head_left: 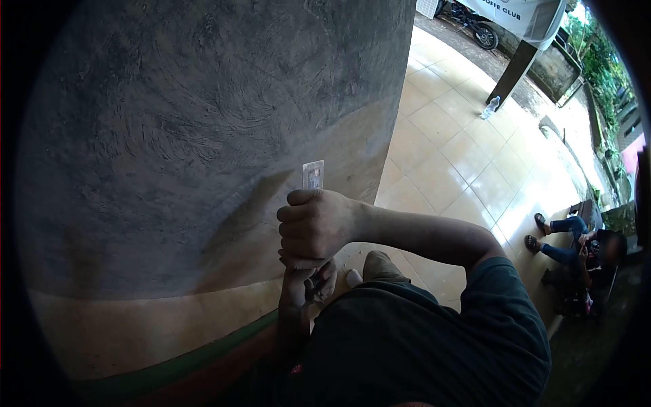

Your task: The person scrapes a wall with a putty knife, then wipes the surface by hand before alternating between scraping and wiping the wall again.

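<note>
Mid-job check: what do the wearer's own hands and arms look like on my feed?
The right hand shows no glove, ring or watch; a dark, plain short sleeve ends above the elbow. The left hand looks ungloved too, but its forearm is shadowed and its sleeve indistinct.

Tiled floor (434, 125) with clear bottle (490, 108)

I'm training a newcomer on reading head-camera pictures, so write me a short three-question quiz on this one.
1. What stands at the foot of the post?
a) a bucket
b) a plastic bottle
c) a broom
2. True or false: the flat piece sticks out of the right hand, which shows above the left hand.
3. Fill in: the floor is laid with shiny ____.
Key: 1 b; 2 true; 3 tiles.
</note>
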Demonstrator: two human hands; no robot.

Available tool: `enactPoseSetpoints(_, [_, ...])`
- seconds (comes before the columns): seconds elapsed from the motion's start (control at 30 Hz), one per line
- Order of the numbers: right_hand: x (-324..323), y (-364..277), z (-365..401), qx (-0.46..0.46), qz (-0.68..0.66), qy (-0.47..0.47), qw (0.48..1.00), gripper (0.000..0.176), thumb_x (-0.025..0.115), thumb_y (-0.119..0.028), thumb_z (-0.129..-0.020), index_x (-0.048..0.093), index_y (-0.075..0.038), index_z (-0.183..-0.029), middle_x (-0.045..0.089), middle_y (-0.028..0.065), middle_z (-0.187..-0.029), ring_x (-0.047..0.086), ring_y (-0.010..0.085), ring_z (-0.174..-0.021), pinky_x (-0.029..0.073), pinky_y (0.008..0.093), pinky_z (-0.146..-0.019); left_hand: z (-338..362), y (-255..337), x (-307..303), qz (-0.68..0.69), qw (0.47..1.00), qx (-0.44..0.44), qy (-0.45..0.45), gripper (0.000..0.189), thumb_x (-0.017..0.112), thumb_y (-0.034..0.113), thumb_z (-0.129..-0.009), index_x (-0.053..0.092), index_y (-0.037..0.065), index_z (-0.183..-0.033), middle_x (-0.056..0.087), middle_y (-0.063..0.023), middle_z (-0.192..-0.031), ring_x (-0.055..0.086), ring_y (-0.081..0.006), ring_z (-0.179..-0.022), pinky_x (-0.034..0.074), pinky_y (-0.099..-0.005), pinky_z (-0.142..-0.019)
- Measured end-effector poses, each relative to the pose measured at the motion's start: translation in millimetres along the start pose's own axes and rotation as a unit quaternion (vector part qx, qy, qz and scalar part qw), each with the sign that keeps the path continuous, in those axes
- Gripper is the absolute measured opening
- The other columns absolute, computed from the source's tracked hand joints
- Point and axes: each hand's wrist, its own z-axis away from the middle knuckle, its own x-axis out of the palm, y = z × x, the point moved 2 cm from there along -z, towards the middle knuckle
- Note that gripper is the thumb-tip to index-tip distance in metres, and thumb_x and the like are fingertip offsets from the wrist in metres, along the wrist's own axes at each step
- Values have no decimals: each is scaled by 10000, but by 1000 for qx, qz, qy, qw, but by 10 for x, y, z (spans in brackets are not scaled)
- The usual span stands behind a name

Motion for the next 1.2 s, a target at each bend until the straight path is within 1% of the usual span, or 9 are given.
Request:
enactPoseSetpoints(0.2, [168,151,-27,6,-10,38,999,356,618,-231,-794,448,-113,-505,412,-12,-515,466,157,-531,362,303,-534,-14,25,-80,72,997,27,31,407,521,428,-926,459,26,-950,402,12,-602,326,-72,-358,254,-218,-330])
enactPoseSetpoints(0.37, [152,207,-44,11,-65,96,993,380,592,-199,-806,409,-117,-482,409,-5,-504,468,159,-506,353,307,-507,96,72,31,74,995,50,32,365,365,400,-996,450,58,-1092,390,17,-601,300,-61,-345,208,-216,-335])
enactPoseSetpoints(0.6, [63,382,-25,-19,-32,213,976,336,535,-173,-788,383,-124,-493,403,4,-503,484,150,-487,336,307,-482,-76,228,182,47,994,29,93,347,370,397,-992,454,61,-1015,382,8,-586,293,-70,-335,212,-215,-329])
enactPoseSetpoints(0.67, [150,204,-81,-7,-132,182,974,332,528,-175,-779,376,-126,-489,378,3,-495,459,153,-470,331,309,-480,41,217,293,64,997,33,-15,331,369,400,-992,434,76,-1006,385,9,-587,299,-72,-337,216,-218,-331])
enactPoseSetpoints(0.73, [178,208,-99,1,-136,188,973,335,526,-175,-777,368,-126,-485,361,2,-493,442,157,-462,325,313,-474,116,251,408,53,993,22,108,314,370,400,-992,416,90,-1012,384,11,-588,305,-72,-342,224,-227,-335])
enactPoseSetpoints(0.93, [148,352,-81,-22,-112,200,973,329,524,-173,-773,363,-119,-491,384,9,-499,441,164,-446,306,307,-461,-63,311,366,28,996,31,84,364,331,429,-995,421,77,-1008,379,15,-571,295,-72,-334,224,-231,-328])
enactPoseSetpoints(1.07, [179,241,-229,5,-104,242,965,320,502,-167,-775,361,-126,-490,384,5,-496,456,158,-440,316,293,-460,140,455,324,72,997,8,-37,385,336,422,-995,437,50,-1000,375,7,-558,259,-62,-308,196,-209,-301])
enactPoseSetpoints(1.13, [192,286,-194,-23,-109,229,967,317,499,-168,-780,371,-128,-493,404,1,-498,468,152,-442,320,291,-461,111,472,486,12,992,20,120,363,357,404,-994,445,52,-997,374,9,-561,261,-51,-318,188,-202,-306])
enactPoseSetpoints(1.2, [161,383,-151,-13,-92,242,966,313,501,-175,-783,384,-127,-496,430,-1,-503,472,147,-443,324,296,-460,3,508,499,16,990,12,140,345,363,394,-995,446,60,-1003,373,15,-564,260,-48,-325,177,-204,-306])
